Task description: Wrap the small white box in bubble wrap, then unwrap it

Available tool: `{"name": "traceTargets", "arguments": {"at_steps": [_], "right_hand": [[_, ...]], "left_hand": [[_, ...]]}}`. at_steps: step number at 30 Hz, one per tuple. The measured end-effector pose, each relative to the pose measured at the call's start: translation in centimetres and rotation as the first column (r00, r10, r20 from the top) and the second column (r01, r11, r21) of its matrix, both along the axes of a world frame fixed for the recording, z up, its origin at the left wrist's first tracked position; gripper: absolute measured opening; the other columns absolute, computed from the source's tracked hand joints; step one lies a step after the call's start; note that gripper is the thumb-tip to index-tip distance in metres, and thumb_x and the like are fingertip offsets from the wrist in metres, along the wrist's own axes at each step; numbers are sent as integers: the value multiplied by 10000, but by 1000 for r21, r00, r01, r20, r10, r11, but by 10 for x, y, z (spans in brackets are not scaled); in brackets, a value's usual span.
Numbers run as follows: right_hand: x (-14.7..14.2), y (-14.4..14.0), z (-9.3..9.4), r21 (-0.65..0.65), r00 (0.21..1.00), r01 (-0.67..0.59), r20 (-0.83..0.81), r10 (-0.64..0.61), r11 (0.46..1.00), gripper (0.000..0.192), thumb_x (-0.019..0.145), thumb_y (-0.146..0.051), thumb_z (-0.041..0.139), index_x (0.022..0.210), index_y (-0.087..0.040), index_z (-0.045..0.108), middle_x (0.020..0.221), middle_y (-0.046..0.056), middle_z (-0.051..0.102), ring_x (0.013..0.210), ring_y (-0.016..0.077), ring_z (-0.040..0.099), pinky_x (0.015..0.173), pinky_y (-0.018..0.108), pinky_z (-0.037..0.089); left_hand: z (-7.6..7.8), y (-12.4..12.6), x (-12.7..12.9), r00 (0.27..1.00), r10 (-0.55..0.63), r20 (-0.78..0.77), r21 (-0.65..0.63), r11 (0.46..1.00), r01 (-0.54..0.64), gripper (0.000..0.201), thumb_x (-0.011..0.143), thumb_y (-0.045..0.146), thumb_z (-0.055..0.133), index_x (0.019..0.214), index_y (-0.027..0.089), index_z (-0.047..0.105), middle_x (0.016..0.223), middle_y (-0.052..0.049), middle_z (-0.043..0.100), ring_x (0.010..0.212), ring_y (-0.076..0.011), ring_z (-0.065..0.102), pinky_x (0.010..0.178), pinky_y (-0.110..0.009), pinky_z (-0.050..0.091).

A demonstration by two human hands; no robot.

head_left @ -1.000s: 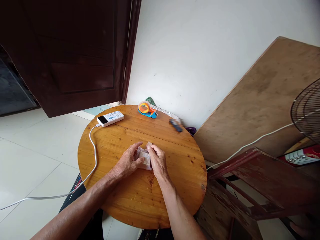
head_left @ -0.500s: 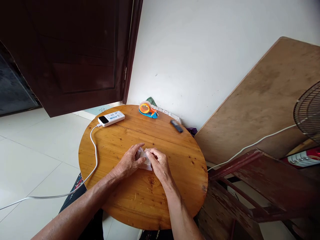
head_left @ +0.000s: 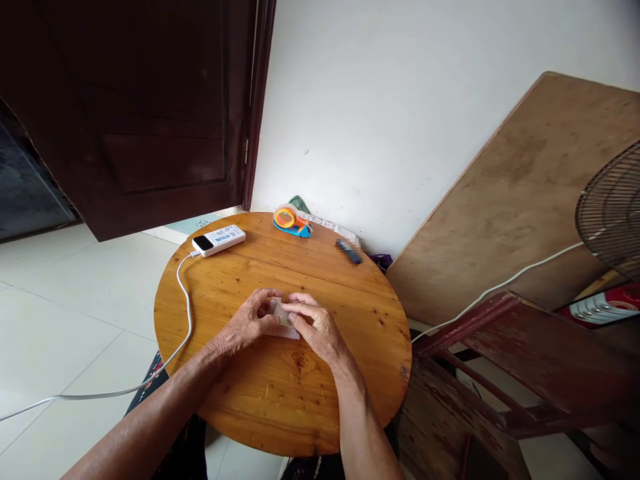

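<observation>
A small clear plastic packet with something pale inside lies at the middle of a round wooden table. My left hand holds its left side, fingers curled over it. My right hand grips its right side, fingers reaching across the top. Most of the packet is hidden under my fingers.
A white power bank with a white cable lies at the table's far left. An orange and blue tape dispenser and a small dark object sit at the far edge. A wooden board, a dark chair and a fan stand right.
My right hand's fingers have moved left over the packet, covering more of it. My left hand has curled tighter on its side. The packet stays at the same spot.
</observation>
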State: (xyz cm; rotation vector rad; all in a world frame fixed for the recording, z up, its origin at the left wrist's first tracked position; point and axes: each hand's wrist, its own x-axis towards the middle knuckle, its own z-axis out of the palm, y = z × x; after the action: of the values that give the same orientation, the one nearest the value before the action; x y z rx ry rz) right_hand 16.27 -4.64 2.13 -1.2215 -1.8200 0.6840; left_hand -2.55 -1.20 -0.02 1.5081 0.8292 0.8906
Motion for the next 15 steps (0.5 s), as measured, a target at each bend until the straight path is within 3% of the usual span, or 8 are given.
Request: {"name": "traceTargets", "arguments": {"at_steps": [6,11,15], "right_hand": [[0,0,-3,56,998,62,12,-63,997,251,792,-147,612,956,-247,773,1241,80,615,1133,207,606,1008,349,463],[-2,-1,1,75,997,82,3,-82,994,194,784,-161,615,899,-235,754,1180,78,641,1127,216,609,1002,355,461],[1,0,3,59,986,147,-85,-141,987,212,786,-192,596,959,-216,716,1132,87,672,992,212,654,903,356,512]], "left_hand": [[0,1,-1,997,54,-51,111,993,-48,379,680,261,625,1053,194,628,1169,-59,545,786,-139,513,738,-284,475],[0,1,-1,994,51,-99,126,991,-39,342,694,236,625,1032,196,661,1330,-92,504,890,-173,553,820,-322,494],[0,1,-1,991,52,-122,133,990,-35,337,690,202,617,1023,191,666,1348,-99,494,895,-175,571,847,-336,495]]}}
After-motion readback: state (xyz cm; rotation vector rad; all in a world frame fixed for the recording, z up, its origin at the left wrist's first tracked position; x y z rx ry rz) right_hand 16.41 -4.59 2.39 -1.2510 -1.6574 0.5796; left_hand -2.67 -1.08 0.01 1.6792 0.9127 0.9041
